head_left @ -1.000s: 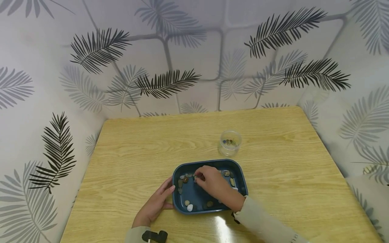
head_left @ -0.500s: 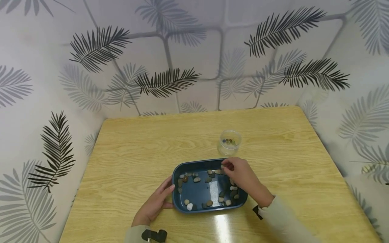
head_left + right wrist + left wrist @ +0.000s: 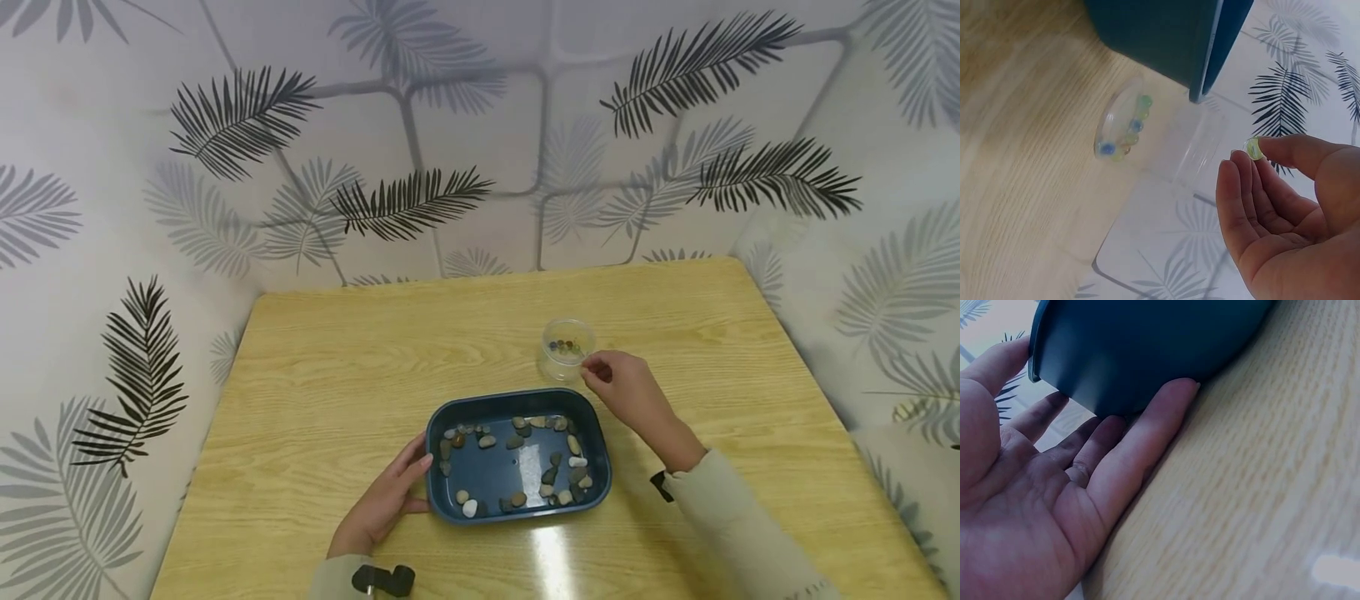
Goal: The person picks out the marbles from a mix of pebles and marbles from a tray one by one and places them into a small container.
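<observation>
My right hand (image 3: 633, 392) is at the front right of a clear plastic cup (image 3: 558, 367). Between thumb and fingertips it pinches a yellow-green glass marble (image 3: 1252, 149), seen best in the right wrist view. Several coloured marbles (image 3: 1134, 128) lie at the bottom of the cup. My left hand (image 3: 381, 502) rests against the left end of a dark blue tray (image 3: 487, 477), thumb at the rim and fairly straight fingers touching the outer wall. Several pebbles lie along the tray's inner sides, among them a white stone (image 3: 469, 508) at the front left.
The wooden table (image 3: 337, 358) runs back to a wall covering (image 3: 480, 142) with a leaf pattern. The cup stands just behind the tray. Dark wrist straps (image 3: 382, 580) show on both sleeves.
My right hand has moved from inside the tray, over its back right corner, to beside the cup. Pebbles it had covered now show. The left hand stays at the tray.
</observation>
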Action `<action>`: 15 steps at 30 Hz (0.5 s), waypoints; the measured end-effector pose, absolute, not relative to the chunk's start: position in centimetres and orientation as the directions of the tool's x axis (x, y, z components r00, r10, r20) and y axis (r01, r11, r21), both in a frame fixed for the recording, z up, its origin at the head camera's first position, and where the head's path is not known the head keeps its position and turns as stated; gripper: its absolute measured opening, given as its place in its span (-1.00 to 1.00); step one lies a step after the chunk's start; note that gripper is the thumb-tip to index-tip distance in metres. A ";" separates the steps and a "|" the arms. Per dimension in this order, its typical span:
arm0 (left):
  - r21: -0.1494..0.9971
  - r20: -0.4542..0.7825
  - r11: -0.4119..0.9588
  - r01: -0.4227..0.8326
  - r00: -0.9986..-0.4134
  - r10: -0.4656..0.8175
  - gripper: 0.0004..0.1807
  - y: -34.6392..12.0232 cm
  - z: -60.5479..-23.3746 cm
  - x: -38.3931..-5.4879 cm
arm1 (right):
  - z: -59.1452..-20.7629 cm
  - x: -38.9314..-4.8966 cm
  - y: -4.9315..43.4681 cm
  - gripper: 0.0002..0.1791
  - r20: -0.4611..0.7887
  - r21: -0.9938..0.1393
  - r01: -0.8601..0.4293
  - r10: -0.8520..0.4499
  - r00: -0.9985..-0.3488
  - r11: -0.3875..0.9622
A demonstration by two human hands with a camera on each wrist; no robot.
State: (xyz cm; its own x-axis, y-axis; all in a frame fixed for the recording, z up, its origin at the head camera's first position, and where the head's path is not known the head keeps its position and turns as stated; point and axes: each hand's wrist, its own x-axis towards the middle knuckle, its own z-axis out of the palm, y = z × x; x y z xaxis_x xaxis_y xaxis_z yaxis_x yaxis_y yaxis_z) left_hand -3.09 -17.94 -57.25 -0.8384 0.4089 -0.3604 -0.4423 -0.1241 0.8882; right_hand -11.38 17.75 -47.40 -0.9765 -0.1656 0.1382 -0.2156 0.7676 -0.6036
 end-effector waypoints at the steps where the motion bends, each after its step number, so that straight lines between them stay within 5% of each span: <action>1: 0.887 -0.364 -0.122 -0.446 -0.837 0.408 -0.40 -17.9 -57.2 -3.1 | -47.5 -11.6 17.8 -0.82 0.139 -0.603 -0.217 -0.167 -0.976 0.768; 15: 0.885 -0.377 -0.096 -0.456 -0.823 0.425 -0.40 -18.0 -55.7 -3.0 | -48.2 -14.4 17.8 -0.78 0.122 -0.585 -0.219 -0.182 -0.976 0.781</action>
